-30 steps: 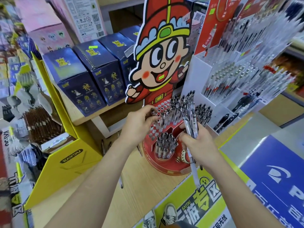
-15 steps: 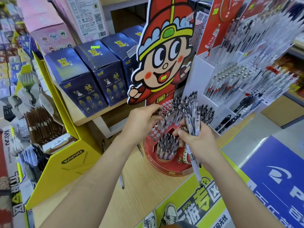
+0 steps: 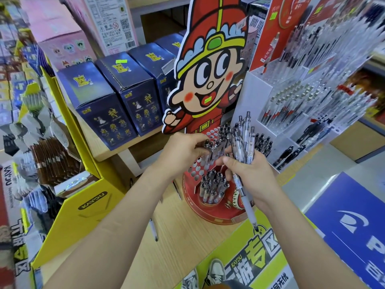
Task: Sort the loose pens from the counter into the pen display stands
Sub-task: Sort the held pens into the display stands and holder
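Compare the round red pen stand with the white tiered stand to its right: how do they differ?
The red stand is low and round, with pens stuck in punched holes; the white stand is tall and stepped, with pens leaning in clear pockets. The red stand shows many empty holes; the white stand's upper rows look packed. Both hold clear pens with dark tops.

Counter: pale wood grain, matt. Pens: clear glossy plastic. Red stand: glossy card.
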`<action>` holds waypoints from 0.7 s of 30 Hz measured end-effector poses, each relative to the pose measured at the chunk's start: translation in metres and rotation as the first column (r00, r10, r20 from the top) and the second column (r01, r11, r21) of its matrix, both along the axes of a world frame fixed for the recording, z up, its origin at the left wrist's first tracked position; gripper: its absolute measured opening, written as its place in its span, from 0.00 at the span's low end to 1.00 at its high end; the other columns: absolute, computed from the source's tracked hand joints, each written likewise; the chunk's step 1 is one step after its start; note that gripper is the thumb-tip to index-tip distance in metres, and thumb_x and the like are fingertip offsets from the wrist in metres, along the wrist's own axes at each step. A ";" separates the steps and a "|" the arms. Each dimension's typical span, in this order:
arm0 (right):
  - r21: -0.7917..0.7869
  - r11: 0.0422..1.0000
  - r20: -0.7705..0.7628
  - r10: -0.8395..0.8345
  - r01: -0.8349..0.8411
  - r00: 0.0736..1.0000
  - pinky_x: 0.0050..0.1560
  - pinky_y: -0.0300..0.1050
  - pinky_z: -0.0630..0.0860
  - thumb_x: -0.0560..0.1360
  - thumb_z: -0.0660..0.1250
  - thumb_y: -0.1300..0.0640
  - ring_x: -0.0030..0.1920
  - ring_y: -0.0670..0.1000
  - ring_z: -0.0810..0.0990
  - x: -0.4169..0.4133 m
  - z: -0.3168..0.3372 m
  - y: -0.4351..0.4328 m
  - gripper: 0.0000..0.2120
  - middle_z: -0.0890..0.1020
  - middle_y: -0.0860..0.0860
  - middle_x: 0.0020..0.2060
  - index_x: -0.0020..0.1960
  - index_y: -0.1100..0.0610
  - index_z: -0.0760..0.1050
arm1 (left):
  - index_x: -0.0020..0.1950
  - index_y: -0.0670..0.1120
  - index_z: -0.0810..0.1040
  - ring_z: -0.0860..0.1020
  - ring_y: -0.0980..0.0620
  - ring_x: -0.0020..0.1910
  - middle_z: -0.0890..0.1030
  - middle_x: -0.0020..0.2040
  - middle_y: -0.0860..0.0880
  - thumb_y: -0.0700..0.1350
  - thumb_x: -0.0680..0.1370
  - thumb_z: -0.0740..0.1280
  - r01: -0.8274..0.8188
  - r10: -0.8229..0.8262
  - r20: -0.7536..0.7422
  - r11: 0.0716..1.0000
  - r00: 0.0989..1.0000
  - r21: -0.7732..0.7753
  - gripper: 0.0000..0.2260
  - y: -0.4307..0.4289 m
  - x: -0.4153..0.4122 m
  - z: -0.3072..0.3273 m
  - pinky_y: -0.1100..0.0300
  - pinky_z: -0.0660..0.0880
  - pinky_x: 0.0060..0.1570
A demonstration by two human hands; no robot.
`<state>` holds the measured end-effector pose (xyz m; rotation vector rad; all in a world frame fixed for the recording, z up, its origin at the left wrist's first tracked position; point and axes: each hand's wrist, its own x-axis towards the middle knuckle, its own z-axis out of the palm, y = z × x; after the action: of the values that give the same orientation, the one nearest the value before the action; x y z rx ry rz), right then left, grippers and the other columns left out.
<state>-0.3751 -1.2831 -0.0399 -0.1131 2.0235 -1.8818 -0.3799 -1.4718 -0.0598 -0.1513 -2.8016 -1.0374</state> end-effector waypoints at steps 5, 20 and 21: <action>-0.024 0.999 -0.007 -0.022 0.022 1.000 0.35 0.45 0.74 0.78 0.67 0.65 0.29 0.53 0.74 -0.002 0.000 -0.006 0.03 0.85 0.55 0.39 0.50 0.58 0.75 | 0.52 0.47 0.80 0.80 0.54 0.49 0.83 0.48 0.51 0.39 0.77 0.68 0.010 0.006 0.138 0.993 0.990 -0.114 0.06 -0.002 0.008 -0.013 0.65 0.73 0.46; -0.205 0.971 0.041 -0.114 0.120 0.993 0.33 0.43 0.73 0.78 0.66 0.63 0.30 0.47 0.75 0.006 0.007 -0.025 0.03 0.82 0.52 0.34 0.47 0.56 0.75 | 0.64 0.58 0.69 0.82 0.43 0.38 0.85 0.39 0.46 0.40 0.74 0.72 -0.296 0.045 0.344 0.622 0.938 0.725 0.24 0.058 0.080 0.033 0.46 0.80 0.42; -0.197 0.971 0.042 -0.128 0.133 0.991 0.34 0.43 0.72 0.78 0.67 0.62 0.30 0.46 0.76 0.007 0.007 -0.025 0.04 0.81 0.50 0.33 0.47 0.55 0.76 | 0.65 0.57 0.69 0.82 0.41 0.38 0.85 0.38 0.45 0.38 0.73 0.73 -0.298 0.051 0.335 0.596 0.941 0.746 0.25 0.059 0.081 0.036 0.46 0.80 0.42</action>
<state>-0.3680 -1.3085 -0.0329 -0.0051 1.8600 -2.1526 -0.2994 -1.4124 -0.0242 0.4087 -2.1728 -2.2566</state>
